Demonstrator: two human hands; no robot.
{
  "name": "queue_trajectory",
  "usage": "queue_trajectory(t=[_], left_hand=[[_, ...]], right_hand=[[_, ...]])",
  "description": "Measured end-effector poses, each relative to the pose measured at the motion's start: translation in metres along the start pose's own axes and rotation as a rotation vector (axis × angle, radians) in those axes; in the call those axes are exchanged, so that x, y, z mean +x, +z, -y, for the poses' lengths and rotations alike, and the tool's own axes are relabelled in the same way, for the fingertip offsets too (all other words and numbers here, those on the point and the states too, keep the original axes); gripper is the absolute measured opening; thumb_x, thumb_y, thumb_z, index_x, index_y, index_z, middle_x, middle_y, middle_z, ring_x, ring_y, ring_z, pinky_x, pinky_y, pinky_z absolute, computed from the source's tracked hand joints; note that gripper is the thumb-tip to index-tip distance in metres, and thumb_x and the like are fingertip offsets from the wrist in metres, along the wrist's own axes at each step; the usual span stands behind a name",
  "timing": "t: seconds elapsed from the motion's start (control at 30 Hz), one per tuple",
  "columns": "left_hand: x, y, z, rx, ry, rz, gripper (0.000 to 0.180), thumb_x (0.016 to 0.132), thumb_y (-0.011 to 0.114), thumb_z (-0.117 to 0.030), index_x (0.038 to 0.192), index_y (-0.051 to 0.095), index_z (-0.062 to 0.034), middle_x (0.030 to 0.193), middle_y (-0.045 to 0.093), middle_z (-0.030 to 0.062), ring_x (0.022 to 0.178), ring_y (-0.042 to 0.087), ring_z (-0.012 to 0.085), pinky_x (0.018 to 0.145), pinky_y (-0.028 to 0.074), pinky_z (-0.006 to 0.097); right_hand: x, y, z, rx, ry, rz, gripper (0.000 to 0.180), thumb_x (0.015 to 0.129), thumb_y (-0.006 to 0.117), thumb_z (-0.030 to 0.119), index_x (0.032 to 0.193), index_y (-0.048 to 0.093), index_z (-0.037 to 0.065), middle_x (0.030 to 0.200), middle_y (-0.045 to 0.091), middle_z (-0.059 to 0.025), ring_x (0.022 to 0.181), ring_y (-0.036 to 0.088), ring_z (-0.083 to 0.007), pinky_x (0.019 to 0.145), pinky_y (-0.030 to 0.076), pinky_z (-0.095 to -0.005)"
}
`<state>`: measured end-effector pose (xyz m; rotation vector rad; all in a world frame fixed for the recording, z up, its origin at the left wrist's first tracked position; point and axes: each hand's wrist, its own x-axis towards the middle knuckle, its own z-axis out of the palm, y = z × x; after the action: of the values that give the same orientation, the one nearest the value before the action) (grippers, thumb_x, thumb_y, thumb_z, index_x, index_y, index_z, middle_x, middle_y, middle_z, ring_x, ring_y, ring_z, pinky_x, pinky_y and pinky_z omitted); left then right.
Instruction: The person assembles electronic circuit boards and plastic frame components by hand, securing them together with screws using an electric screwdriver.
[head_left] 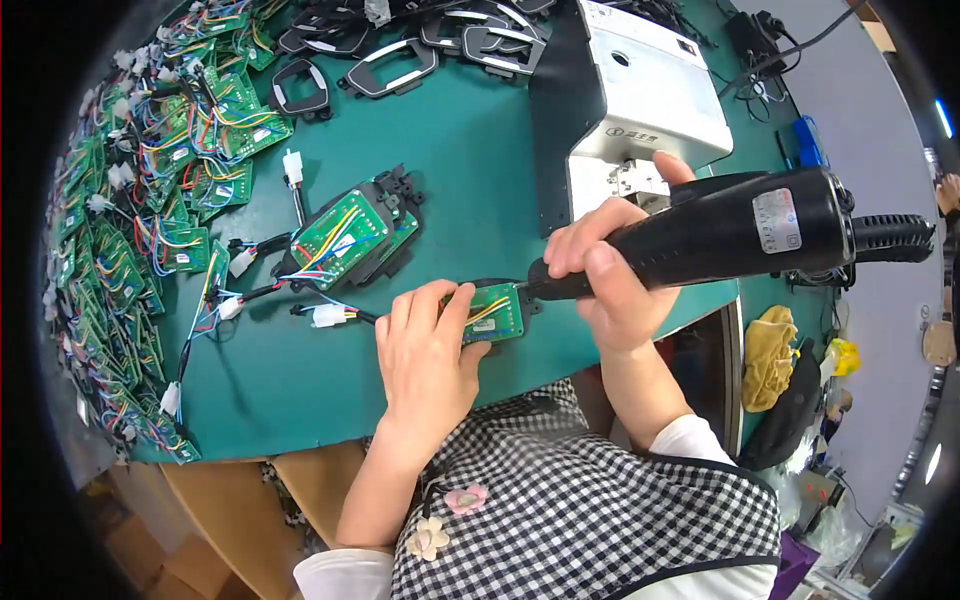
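My left hand (428,352) presses down on a small green circuit board (495,313) with coloured wires, seated in a black frame at the near edge of the green table (300,380). My right hand (610,275) grips a black electric screwdriver (740,225), whose tip touches the board's right edge. A wire with a white connector (327,315) trails left from the board.
A stack of boards in black frames (350,235) lies just left of the work spot. Several wired green boards (140,200) are heaped along the left edge. Black frames (390,65) lie at the back. A white and black machine (640,100) stands behind my right hand.
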<state>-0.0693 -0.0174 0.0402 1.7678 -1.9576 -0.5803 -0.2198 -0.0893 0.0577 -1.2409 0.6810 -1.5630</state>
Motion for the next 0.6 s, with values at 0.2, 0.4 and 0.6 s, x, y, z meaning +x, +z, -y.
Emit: queue_trajectory(t=[0.2,0.4,0.6], left_hand=[[0.004,-0.002,0.001,-0.041,-0.043,0.030,0.052,0.055,0.076,-0.006,0.105,0.060,-0.0043,0.104,0.053,0.0066,0.094,0.049,0.0251,0.078,0.038,0.036],[0.006,-0.004,0.003,-0.053,-0.018,0.034,0.053,0.053,0.078,-0.007,0.103,0.062,-0.0040,0.102,0.053,0.0068,0.091,0.050,0.0261,0.078,0.040,0.036],[0.002,0.000,0.002,-0.009,0.008,-0.013,0.054,0.053,0.078,-0.006,0.105,0.061,-0.0020,0.102,0.053,0.0086,0.092,0.050,0.0262,0.080,0.040,0.037]], right_hand=[[0.011,-0.015,-0.008,0.006,0.025,0.363,0.067,0.074,0.060,0.002,0.129,0.022,0.004,0.064,0.052,-0.0101,0.056,0.052,-0.0190,0.057,0.045,-0.0336],[0.013,-0.017,-0.008,-0.074,-0.129,0.564,0.062,0.071,0.060,-0.002,0.125,0.031,0.005,0.064,0.054,-0.0096,0.055,0.053,-0.0186,0.051,0.045,-0.0308],[0.049,-0.043,0.068,0.064,-0.471,-0.142,0.068,0.074,0.052,0.001,0.131,0.014,0.000,0.061,0.052,-0.0084,0.053,0.055,-0.0184,0.058,0.050,-0.0330]])
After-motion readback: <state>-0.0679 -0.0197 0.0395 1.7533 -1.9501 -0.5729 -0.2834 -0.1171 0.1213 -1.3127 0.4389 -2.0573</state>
